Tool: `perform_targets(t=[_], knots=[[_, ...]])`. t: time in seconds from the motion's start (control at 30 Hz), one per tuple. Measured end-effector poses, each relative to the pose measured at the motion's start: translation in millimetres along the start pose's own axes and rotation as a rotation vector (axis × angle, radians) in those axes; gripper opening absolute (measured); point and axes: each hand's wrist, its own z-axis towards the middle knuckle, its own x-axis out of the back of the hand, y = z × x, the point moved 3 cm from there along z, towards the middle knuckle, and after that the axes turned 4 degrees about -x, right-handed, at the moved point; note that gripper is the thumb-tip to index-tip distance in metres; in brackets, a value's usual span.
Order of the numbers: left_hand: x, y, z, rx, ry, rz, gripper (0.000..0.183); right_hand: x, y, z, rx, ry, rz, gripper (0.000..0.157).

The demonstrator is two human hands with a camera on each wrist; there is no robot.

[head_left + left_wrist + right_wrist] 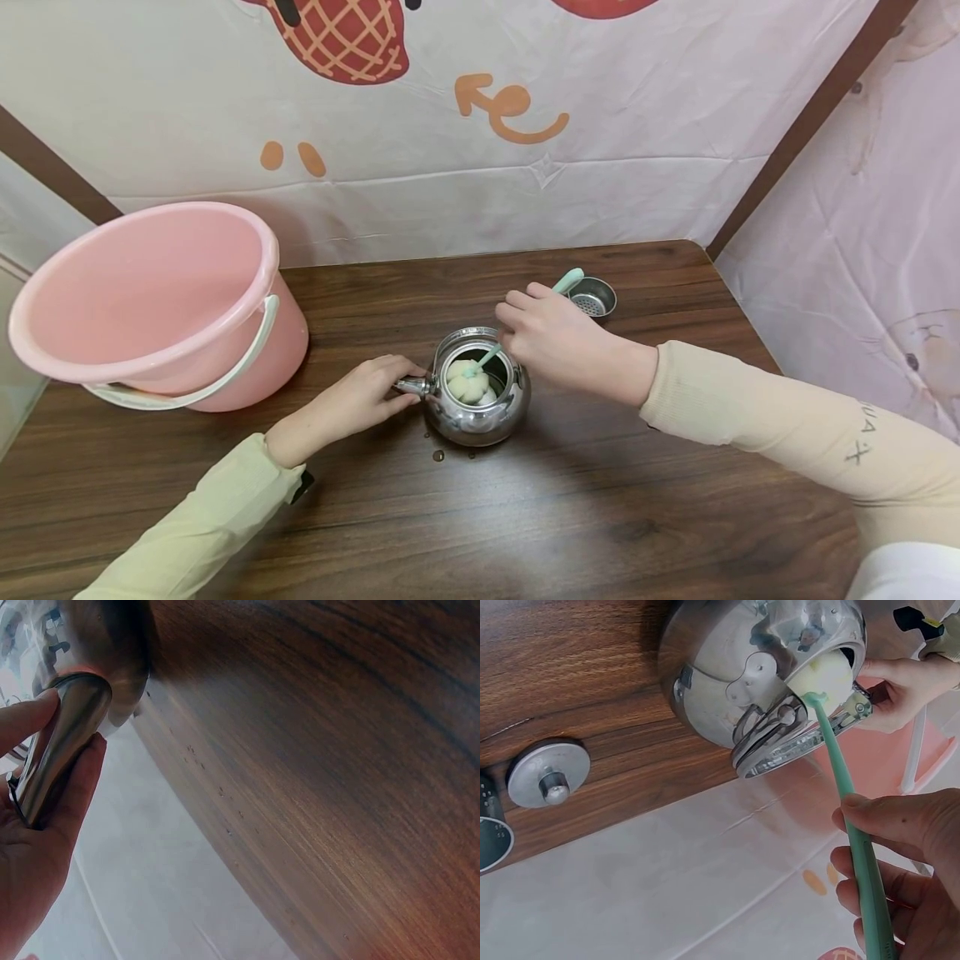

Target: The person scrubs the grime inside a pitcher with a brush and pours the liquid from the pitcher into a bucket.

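A shiny steel teapot (468, 421) stands on the wooden table with its lid off and its hoop handle (769, 757) leaning to the far side. My left hand (367, 393) grips the spout (69, 742), thumb and fingers on either side of it. In my right hand (562, 342) is a sponge brush with a long green handle (847, 780), pinched between thumb and fingers. Its pale yellow sponge head (465, 383) sits in the teapot's round mouth. The lower part of the sponge is hidden inside.
A large pink bucket (292, 333) with a white handle stands at the left. Behind my right hand lies a steel strainer (592, 297); the round lid (549, 774) lies beside it. Water drops (438, 456) dot the table before the teapot. A printed cloth (420, 200) hangs behind.
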Motion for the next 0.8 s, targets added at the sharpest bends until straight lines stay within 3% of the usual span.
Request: perform_targets(t=[0.8], knots=[[0.0, -1.2, 0.0, 0.001, -0.003, 0.008, 0.024, -6.2, 11.2, -6.6, -0.039, 0.005, -0.011, 0.007]])
